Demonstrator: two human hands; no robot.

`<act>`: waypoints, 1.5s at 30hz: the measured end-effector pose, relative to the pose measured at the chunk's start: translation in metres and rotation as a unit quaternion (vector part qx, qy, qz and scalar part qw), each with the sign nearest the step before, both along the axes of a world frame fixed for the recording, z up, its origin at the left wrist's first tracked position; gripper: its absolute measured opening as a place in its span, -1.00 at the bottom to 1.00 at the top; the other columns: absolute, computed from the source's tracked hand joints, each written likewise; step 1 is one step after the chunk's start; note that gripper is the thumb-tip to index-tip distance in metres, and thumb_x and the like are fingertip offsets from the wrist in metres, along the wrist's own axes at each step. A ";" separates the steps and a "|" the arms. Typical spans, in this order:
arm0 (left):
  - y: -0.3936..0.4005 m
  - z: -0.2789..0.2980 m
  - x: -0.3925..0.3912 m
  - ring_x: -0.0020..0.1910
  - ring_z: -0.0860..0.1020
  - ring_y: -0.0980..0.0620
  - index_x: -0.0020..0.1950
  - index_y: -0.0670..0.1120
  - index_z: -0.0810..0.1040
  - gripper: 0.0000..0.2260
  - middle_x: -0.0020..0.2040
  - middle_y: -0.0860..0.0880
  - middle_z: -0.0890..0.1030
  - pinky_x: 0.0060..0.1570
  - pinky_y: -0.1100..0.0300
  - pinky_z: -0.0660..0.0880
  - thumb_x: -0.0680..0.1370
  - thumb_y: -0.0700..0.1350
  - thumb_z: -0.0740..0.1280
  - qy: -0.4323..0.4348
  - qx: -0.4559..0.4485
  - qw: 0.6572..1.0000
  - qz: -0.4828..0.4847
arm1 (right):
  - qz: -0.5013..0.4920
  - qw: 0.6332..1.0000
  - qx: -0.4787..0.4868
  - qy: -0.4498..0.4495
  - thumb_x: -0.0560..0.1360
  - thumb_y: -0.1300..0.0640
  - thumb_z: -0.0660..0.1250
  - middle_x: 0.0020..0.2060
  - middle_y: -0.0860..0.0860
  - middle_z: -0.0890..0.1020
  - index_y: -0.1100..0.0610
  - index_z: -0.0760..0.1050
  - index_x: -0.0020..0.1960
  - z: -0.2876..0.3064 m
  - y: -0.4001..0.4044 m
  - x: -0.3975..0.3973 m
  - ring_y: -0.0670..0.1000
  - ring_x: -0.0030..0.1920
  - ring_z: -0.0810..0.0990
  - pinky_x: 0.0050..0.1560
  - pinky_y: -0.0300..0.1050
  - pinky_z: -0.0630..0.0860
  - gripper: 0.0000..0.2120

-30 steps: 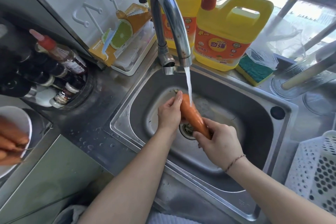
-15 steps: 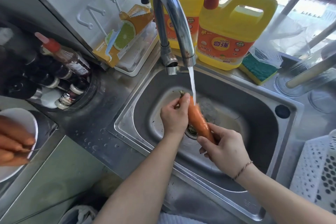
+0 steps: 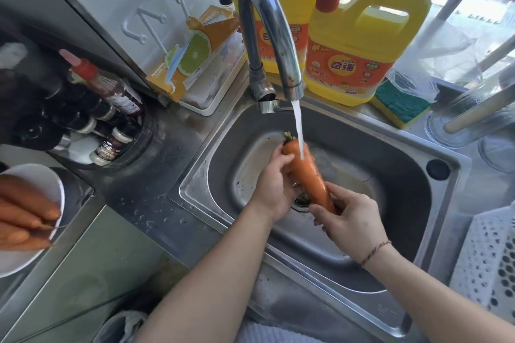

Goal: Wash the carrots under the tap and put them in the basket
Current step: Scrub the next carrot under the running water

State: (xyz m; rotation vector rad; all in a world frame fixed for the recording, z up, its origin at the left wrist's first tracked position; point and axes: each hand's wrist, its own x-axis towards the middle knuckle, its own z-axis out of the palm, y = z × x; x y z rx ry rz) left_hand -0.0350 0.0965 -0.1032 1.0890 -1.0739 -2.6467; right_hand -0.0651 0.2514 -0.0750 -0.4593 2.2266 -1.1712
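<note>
A smooth, tapered orange carrot (image 3: pixel 309 172) is held over the middle of the brushed steel sink (image 3: pixel 401 175), its stubby green-topped end pointing to 11 o'clock and its thin end to 5 o'clock. The curved chrome tap (image 3: pixel 271 33) arches above at 12 o'clock, and a narrow white stream of water (image 3: pixel 298 128) strikes the carrot's thick upper part. The left hand (image 3: pixel 274 184) lies at the carrot's 9 o'clock side, fingers curled round its upper half. The right hand (image 3: pixel 354 224) sits at 5 o'clock from the carrot, pinching the thin end between thumb and fingers; a braided thread circles that wrist. Both hands are gripping the carrot.

More carrots (image 3: pixel 22 214) lie piled in a round white bowl (image 3: pixel 16 262) on the counter at 9 o'clock. A white perforated plastic basket (image 3: pixel 485 264) stands at 3 o'clock, beside the sink. Two glossy yellow detergent jugs (image 3: pixel 359 44) with red pumps stand behind the tap, a green and yellow sponge (image 3: pixel 400 104) beside them.
</note>
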 end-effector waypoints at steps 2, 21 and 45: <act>-0.002 0.001 0.001 -0.12 0.59 -0.02 0.21 -0.06 0.50 -0.75 -0.04 -0.11 0.61 -0.10 0.10 0.53 0.61 -0.09 0.12 -0.015 0.028 0.999 0.012 | 0.013 1.000 0.008 0.012 0.42 0.14 0.51 -0.42 -0.09 0.66 -0.15 0.61 0.09 -0.001 0.000 0.002 -0.08 -0.41 0.63 -0.19 -0.01 0.63 -0.70; -0.007 0.005 0.000 0.03 0.53 -0.05 0.21 0.23 0.54 -0.63 0.05 -0.05 0.57 0.01 0.01 0.41 0.41 0.02 0.27 -0.057 -0.148 0.979 -0.126 | -0.029 0.998 -0.035 -0.042 0.43 0.21 0.50 -0.41 0.04 0.68 -0.23 0.58 -0.06 0.001 0.004 0.000 -0.04 -0.46 0.61 -0.29 -0.09 0.56 -0.68; -0.002 0.008 0.002 -0.10 0.51 0.01 0.10 0.16 0.48 -0.60 -0.07 0.02 0.55 -0.10 0.08 0.37 0.29 -0.09 0.29 -0.081 -0.170 0.975 -0.121 | 0.015 0.995 0.019 0.102 0.41 0.11 0.52 -0.36 -0.11 0.67 -0.03 0.63 0.17 -0.008 0.004 -0.004 -0.05 -0.33 0.64 -0.15 -0.14 0.60 -0.66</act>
